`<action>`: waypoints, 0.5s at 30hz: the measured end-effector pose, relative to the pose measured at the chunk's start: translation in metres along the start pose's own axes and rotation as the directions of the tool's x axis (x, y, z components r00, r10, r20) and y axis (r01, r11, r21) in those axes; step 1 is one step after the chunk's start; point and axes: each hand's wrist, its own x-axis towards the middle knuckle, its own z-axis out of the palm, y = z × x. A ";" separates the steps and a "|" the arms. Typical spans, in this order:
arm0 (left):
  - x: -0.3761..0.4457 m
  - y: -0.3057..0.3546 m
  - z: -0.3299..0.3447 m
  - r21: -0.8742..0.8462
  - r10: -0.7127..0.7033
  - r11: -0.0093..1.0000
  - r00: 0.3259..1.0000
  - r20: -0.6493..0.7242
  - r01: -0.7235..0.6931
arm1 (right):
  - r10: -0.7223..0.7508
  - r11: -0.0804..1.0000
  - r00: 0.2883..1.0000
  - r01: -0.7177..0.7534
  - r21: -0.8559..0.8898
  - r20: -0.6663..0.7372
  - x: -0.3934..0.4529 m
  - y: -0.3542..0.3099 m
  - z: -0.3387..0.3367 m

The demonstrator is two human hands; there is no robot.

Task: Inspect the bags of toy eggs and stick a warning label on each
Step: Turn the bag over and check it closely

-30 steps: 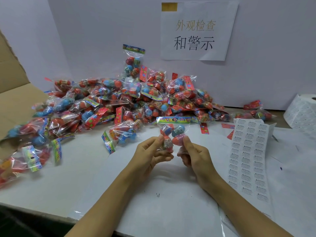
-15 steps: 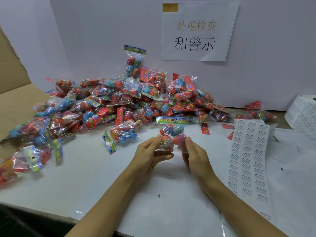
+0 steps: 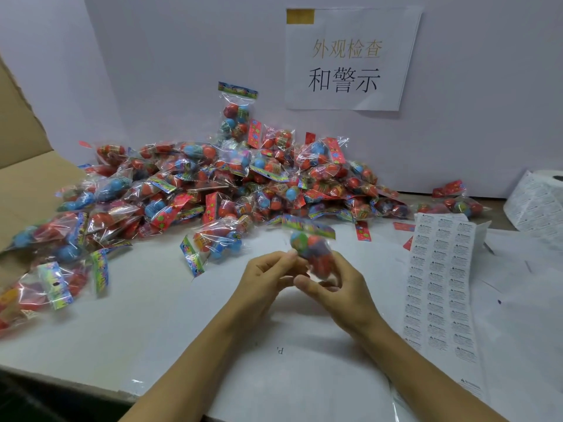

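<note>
A clear bag of red and blue toy eggs (image 3: 310, 248) with a colourful header card is held upright above the white table, blurred by motion. My right hand (image 3: 338, 290) grips its lower part, thumb in front and fingers behind. My left hand (image 3: 268, 278) touches the bag's left side with curled fingertips. A large pile of similar bags (image 3: 213, 184) lies behind the hands. A sheet of white warning labels (image 3: 438, 284) lies to the right of my right hand.
An open cardboard box (image 3: 27, 181) stands at the left with bags spilling from it. A roll of labels (image 3: 536, 205) sits at the far right. A paper sign (image 3: 350, 59) hangs on the back wall. White paper sheets (image 3: 289, 360) cover the table's front.
The bag has been turned in my hands, its header card now tilted. My right hand has shifted round to hold it from the front; my left hand's hold has loosened.
</note>
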 end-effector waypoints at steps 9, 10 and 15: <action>0.005 -0.001 -0.008 0.214 0.058 0.977 0.971 -0.233 -0.007 | 0.151 0.956 0.988 -0.134 0.261 -0.045 0.006 -0.004 -0.004; 0.004 -0.001 -0.006 0.178 0.003 0.983 0.979 -0.203 0.034 | 0.166 0.948 0.986 -0.152 0.281 -0.027 0.006 -0.004 -0.003; -0.001 -0.004 0.004 0.183 -0.004 0.983 1.000 -0.011 0.006 | 0.206 0.922 0.978 -0.188 0.339 -0.018 0.005 -0.006 0.000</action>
